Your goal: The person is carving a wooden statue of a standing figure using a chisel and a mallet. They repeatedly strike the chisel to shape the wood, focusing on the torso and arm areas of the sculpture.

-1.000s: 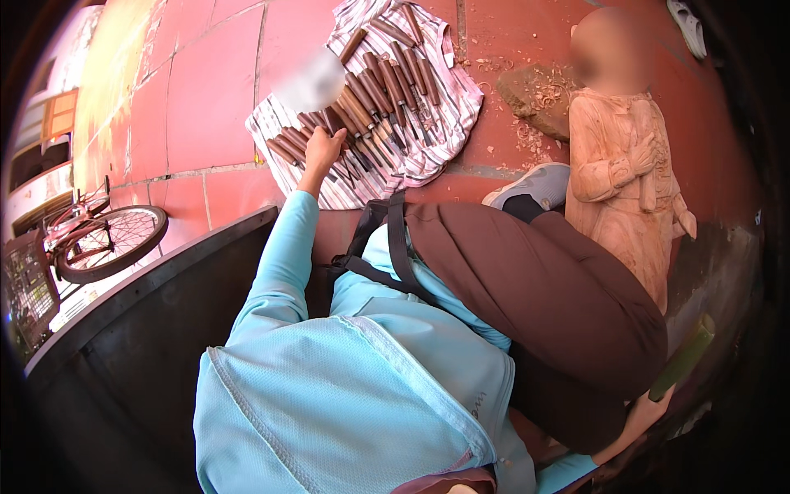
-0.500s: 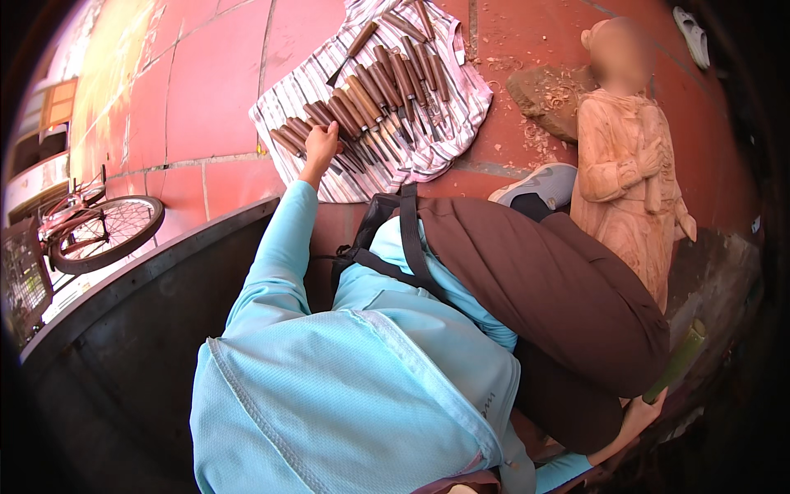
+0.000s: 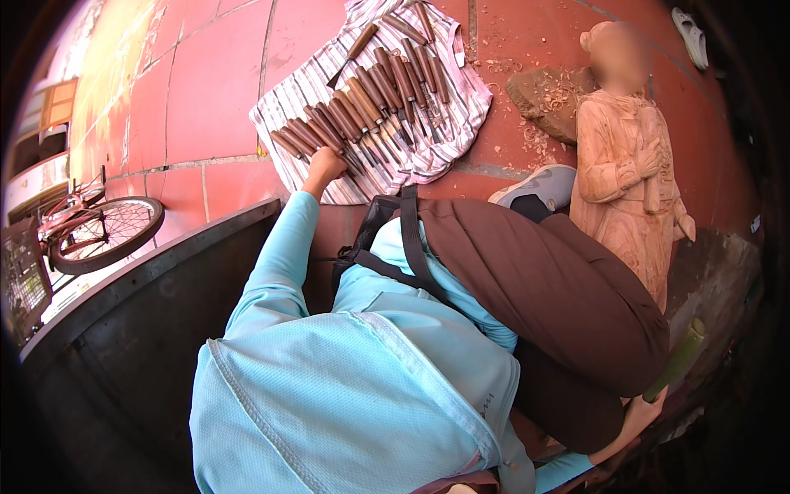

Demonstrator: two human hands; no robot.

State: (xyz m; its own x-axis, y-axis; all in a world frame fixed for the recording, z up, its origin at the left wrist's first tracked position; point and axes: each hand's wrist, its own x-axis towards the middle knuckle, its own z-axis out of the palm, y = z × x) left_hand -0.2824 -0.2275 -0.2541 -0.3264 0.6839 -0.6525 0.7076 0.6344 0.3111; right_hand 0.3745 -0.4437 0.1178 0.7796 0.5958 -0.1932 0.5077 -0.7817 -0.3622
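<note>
My left hand is at the near left of a row of wood-carving chisels with brown wooden handles. Its fingers are curled among their blades, and whatever they grip is hidden. The chisels lie side by side on a striped cloth, with several more in a second row farther off. Low at the right, my right hand is closed around a green rod that looks like bamboo. Beside my right leg lies a carved wooden figure in a robe, its hand clasping a rod shape at the chest.
A brown block strewn with wood shavings lies by the figure's head. My grey shoe is next to the figure. A dark metal panel rises at my left, with a bicycle beyond. A pale clog lies far right.
My left hand has drawn slightly nearer to me, off the chisel handles toward the blades, and its fingers have curled in. The right hand keeps its hold on the green rod.
</note>
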